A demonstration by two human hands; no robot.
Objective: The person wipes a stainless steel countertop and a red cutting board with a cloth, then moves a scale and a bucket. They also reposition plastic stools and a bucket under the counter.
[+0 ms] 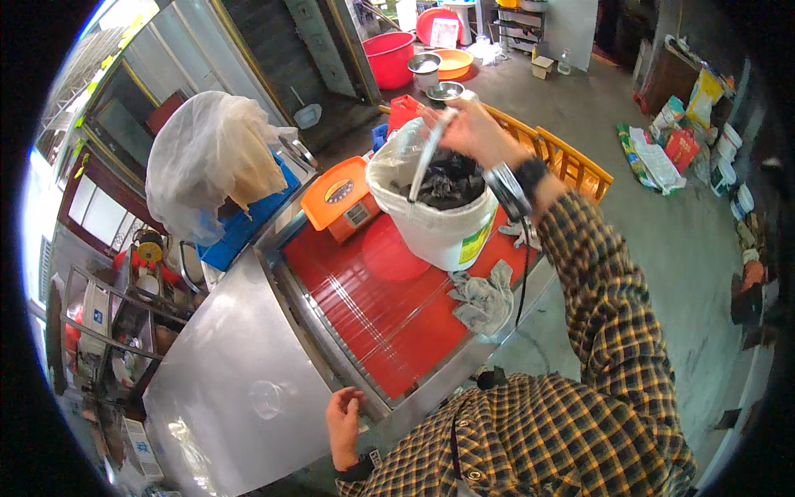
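Observation:
A white plastic bucket (428, 239) with a clear bag liner stands on a red table top (372, 310). Dark, crumpled material (450, 180) lies inside it. My right hand (475, 130) is raised over the bucket's rim at its raised white handle (428, 149); its fingers are blurred, so whether they grip the handle is unclear. Beside the bucket is an orange scale (338, 196). Nearer me lies a grey work glove (484, 298), and another glove (518, 233) is partly hidden by my right wrist. My left hand (345, 419) hangs by the table's near left corner, its fingers loosely curled and holding nothing visible.
A metal counter (236, 373) with a clear round lid (268, 399) adjoins the table on the left. Behind it, thin sheeting (199, 155) covers something on a blue tray (248, 217). An orange-brown wooden rack (568, 158) stands behind the bucket. Bags (658, 164) lie on the floor at right.

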